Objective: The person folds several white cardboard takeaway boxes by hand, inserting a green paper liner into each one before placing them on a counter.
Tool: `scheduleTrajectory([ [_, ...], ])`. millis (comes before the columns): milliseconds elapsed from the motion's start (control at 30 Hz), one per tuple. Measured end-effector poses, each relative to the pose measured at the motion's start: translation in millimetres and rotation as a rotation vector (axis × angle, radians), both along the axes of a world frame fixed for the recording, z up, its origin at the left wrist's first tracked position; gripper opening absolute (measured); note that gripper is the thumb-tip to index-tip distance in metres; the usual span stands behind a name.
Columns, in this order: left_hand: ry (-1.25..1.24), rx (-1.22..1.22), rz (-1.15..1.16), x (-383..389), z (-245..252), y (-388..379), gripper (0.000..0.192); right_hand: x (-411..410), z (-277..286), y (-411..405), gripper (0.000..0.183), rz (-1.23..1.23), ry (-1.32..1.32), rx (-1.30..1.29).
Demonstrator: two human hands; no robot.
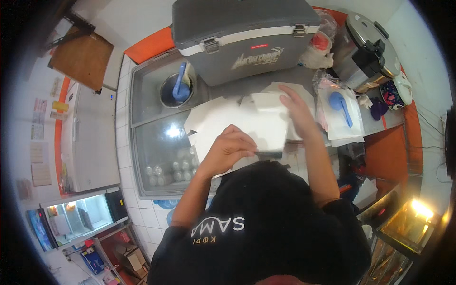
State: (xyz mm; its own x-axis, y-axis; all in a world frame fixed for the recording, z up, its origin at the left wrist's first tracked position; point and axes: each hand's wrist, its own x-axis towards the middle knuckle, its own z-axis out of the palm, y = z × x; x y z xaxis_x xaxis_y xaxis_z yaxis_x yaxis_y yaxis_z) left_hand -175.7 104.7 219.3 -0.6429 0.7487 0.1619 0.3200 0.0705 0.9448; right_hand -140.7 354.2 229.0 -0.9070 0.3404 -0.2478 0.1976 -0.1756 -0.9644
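A white paperboard box (267,123), partly folded, lies in front of my body. My left hand (229,148) pinches its near edge between thumb and fingers. At the box's far right corner is my right hand (298,112), slightly blurred, with its fingertips at the edge; whether they grip it is unclear. Flat white paperboard blanks (210,121) spread out beneath and to the left, and part of another blank (279,87) shows behind the box. These rest over a glass-topped chest freezer (160,142) and the grey surface beside it.
A grey cooler box (245,53) stands behind the blanks. On the left, a metal pot (165,94) holds a blue rice scoop (181,89). A steel rice cooker (370,53) stands far right, near white paper sheets (333,130) with another blue scoop (342,107) on top.
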Motion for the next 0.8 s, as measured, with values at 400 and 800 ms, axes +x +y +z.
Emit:
scheduleTrajectory([
  [400,0.503,-0.26,-0.07,6,-109,115,0.05,88,-190,117,0.048,-0.525,-0.042,-0.135],
  [800,0.678,-0.627,-0.092,4,-159,132,0.012,91,-191,121,0.054,-0.112,-0.564,1.104],
])
